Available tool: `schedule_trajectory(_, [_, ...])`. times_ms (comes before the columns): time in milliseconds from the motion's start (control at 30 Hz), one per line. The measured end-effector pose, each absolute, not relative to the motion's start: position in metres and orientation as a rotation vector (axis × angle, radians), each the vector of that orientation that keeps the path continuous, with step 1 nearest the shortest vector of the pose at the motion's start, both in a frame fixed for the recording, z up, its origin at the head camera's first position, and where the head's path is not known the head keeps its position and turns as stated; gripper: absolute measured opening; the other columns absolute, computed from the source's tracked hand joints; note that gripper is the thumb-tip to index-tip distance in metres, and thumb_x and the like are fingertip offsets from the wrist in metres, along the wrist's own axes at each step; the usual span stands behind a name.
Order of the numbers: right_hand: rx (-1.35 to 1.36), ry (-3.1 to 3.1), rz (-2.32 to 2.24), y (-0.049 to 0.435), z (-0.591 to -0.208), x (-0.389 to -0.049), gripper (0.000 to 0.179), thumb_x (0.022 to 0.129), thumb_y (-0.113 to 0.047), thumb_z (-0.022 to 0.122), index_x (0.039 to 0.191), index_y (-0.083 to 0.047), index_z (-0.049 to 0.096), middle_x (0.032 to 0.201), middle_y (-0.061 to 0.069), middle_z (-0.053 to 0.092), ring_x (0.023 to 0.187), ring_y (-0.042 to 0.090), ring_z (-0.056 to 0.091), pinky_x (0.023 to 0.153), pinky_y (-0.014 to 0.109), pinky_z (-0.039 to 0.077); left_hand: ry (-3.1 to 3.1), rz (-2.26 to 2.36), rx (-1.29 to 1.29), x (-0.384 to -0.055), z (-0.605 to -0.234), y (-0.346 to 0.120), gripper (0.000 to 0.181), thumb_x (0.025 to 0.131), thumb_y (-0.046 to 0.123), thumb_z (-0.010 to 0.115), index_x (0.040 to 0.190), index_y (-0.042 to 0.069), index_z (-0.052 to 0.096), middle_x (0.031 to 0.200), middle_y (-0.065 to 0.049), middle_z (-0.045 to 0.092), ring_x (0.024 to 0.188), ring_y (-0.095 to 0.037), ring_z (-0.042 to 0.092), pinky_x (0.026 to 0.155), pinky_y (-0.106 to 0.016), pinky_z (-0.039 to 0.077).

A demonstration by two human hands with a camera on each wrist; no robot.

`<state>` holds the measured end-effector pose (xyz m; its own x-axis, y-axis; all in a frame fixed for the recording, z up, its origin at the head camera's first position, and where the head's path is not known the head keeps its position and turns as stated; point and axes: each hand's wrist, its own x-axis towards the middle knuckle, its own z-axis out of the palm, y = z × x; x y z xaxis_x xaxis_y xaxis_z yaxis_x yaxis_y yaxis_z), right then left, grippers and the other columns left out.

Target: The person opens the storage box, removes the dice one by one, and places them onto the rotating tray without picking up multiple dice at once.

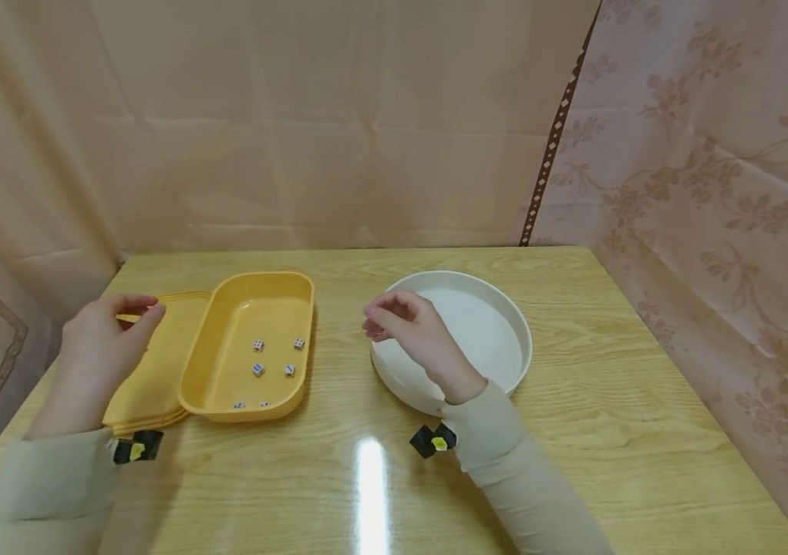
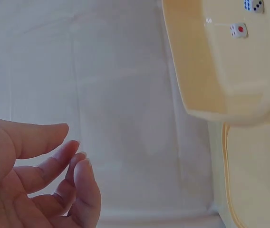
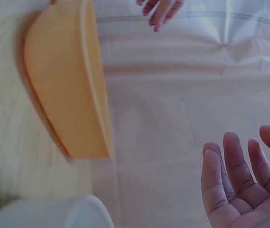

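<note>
My left hand [image 1: 99,339] hovers above a flat yellow lid [image 1: 175,339], its fingers loosely bent and nothing between them. Just right of it stands a yellow rectangular box [image 1: 248,415] with rounded corners. Several small white dice lie scattered inside, among them one die [image 1: 258,370] near the middle. A single red pip shows on another die [image 2: 240,30] in the left wrist view. Over the left part of a round white tray [image 1: 523,339] hangs my right hand [image 1: 425,335]. Its fingers are relaxed, and the palm looks bare in the right wrist view.
Both containers stand on a light wood-grain table [image 1: 616,432]. A beige curtain [image 1: 297,139] hangs behind it, and a flowered cloth [image 1: 727,200] hangs along the right side. Black-and-yellow tags sit at both sleeve cuffs.
</note>
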<state>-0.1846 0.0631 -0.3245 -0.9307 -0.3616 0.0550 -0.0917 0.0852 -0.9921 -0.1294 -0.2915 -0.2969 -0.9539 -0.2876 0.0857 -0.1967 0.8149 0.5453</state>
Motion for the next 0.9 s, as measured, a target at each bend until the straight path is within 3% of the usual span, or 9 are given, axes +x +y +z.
schedule_trajectory(167, [-0.442,2.146,-2.038,0.078,-0.317,-0.186,0.017,0.099,-0.013,0.06,0.107,0.002,0.061,0.089,0.004,0.067,0.083,0.017,0.068,0.081,0.032,0.059,-2.87,-0.819,0.283,-0.142,-0.298,-0.282,0.051,0.104,0.037,0.047,0.128,-0.006,0.056,0.121,-0.031,0.058,0.094,-0.04,0.059,0.062,-0.032,0.049])
schedule_trajectory(300, [-0.417,2.146,-2.103,0.092,-0.315,-0.188,0.019,0.099,-0.011,0.059,0.109,0.005,0.06,0.087,0.001,0.067,0.082,0.012,0.068,0.08,0.03,0.059,-2.935,-0.823,0.255,-0.153,-0.302,-0.275,0.051,0.104,0.037,0.046,0.129,-0.007,0.054,0.125,-0.031,0.057,0.1,-0.043,0.058,0.077,-0.05,0.052])
schedule_trajectory(400, [-0.391,2.149,-2.149,0.103,-0.315,-0.19,0.017,0.099,-0.011,0.059,0.107,0.004,0.06,0.086,0.0,0.068,0.082,0.012,0.068,0.08,0.029,0.058,-2.999,-0.827,0.237,-0.161,-0.307,-0.271,0.053,0.104,0.039,0.045,0.13,-0.007,0.053,0.127,-0.031,0.055,0.104,-0.044,0.057,0.085,-0.055,0.05])
schedule_trajectory(500, [-0.366,2.16,-2.189,0.113,-0.316,-0.191,0.012,0.1,-0.011,0.058,0.104,-0.001,0.06,0.085,-0.002,0.068,0.081,0.012,0.069,0.081,0.028,0.058,-3.052,-0.859,0.222,-0.168,-0.311,-0.269,0.054,0.104,0.039,0.046,0.13,-0.008,0.053,0.129,-0.032,0.054,0.106,-0.043,0.056,0.088,-0.055,0.049])
schedule_trajectory(733, [-0.316,2.196,-2.254,0.138,-0.319,-0.193,0.017,0.101,-0.013,0.056,0.108,0.002,0.058,0.086,-0.005,0.069,0.081,0.011,0.07,0.081,0.027,0.058,-3.108,-0.901,0.153,-0.185,-0.319,-0.266,0.048,0.103,0.031,0.051,0.126,-0.01,0.055,0.125,-0.033,0.056,0.09,-0.036,0.065,0.076,-0.044,0.056])
schedule_trajectory(900, [-0.261,2.21,-2.304,0.155,-0.321,-0.197,0.014,0.101,-0.013,0.056,0.106,-0.001,0.059,0.085,-0.006,0.07,0.08,0.01,0.07,0.08,0.025,0.058,-3.162,-0.882,0.16,-0.195,-0.322,-0.262,0.046,0.102,0.03,0.053,0.125,-0.009,0.055,0.121,-0.031,0.058,0.095,-0.036,0.061,0.081,-0.045,0.054])
